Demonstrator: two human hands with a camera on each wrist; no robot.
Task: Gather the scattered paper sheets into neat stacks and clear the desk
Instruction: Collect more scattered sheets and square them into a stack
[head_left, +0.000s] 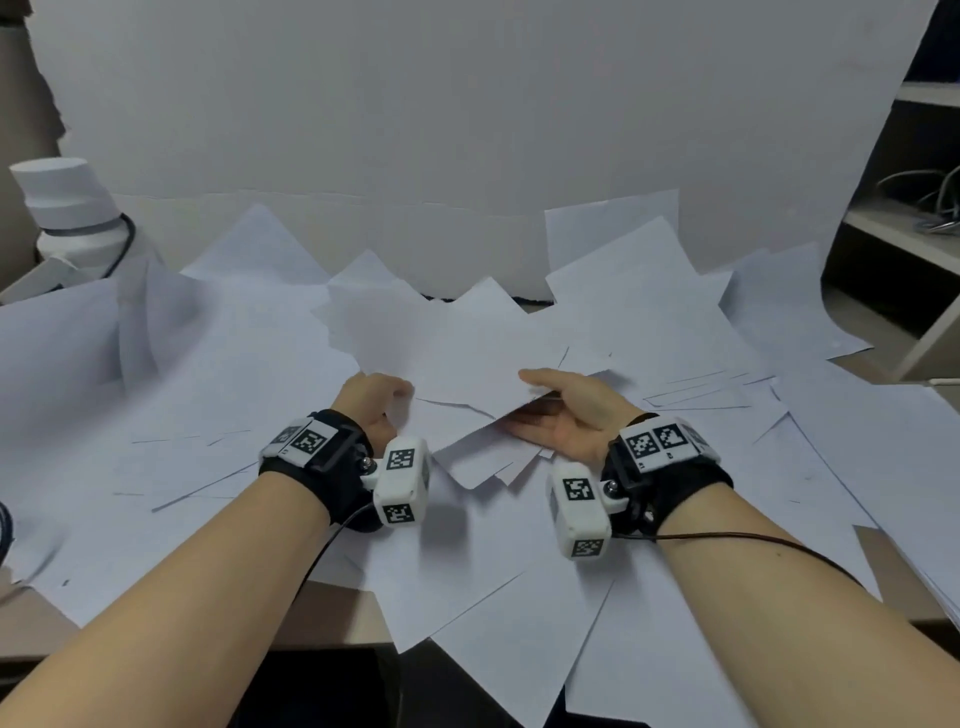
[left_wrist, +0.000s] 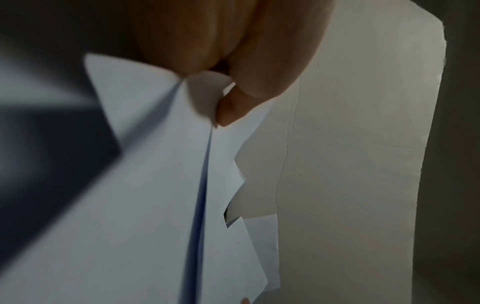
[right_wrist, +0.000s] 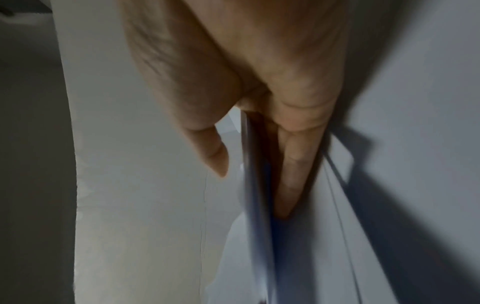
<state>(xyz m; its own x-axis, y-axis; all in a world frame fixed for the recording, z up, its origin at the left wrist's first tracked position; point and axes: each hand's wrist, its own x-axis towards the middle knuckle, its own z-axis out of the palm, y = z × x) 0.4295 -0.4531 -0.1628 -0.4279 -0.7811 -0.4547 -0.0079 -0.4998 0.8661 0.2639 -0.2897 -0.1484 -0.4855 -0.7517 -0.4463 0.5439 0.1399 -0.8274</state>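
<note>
Nearest the person, loose paper sheets (head_left: 483, 587) overhang the front edge of the desk (head_left: 332, 613). Beyond them, both hands hold one small bundle of sheets (head_left: 467, 364) raised just above the litter. The left hand (head_left: 376, 402) pinches its left edge between curled fingers and thumb (left_wrist: 231, 111). The right hand (head_left: 569, 415) grips the right edge, thumb on top, straight fingers (right_wrist: 288, 176) underneath. Further sheets cover the desk on both sides. At the far left stands a white cylindrical device (head_left: 67, 208). A white backboard (head_left: 467, 104) closes the rear; shelving (head_left: 904, 234) stands far right.
</note>
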